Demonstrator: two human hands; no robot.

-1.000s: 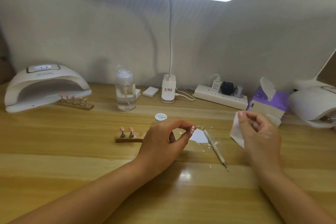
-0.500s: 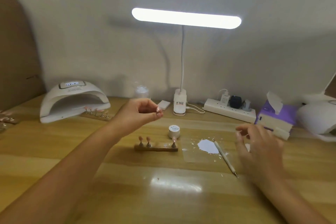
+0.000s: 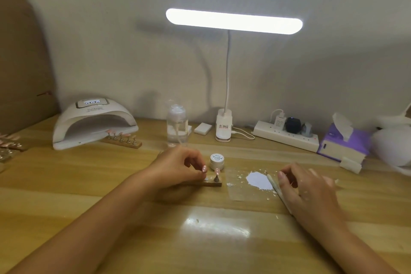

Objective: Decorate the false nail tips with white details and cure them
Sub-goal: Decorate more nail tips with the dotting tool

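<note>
Under the right hand (image 3: 311, 191), on the desk (image 3: 155, 233), lies the pen (image 3: 274, 184). Its long axis runs from far-left to near-right, and its far end touches the white gel (image 3: 259, 181). The thumb sits just beside the pen, with the fingers (image 3: 320, 173) loosely curled and not yet closed on it. This hand is plainly the nearer one. The left hand (image 3: 178, 168) is pinched over the holder (image 3: 212, 183), just left of the one mounted tip (image 3: 217, 171); I cannot tell whether it grips a tip.

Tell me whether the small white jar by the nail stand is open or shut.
Shut. The jar stands upright on the table, and its printed lid covers the top, so nothing of its contents shows.
</note>
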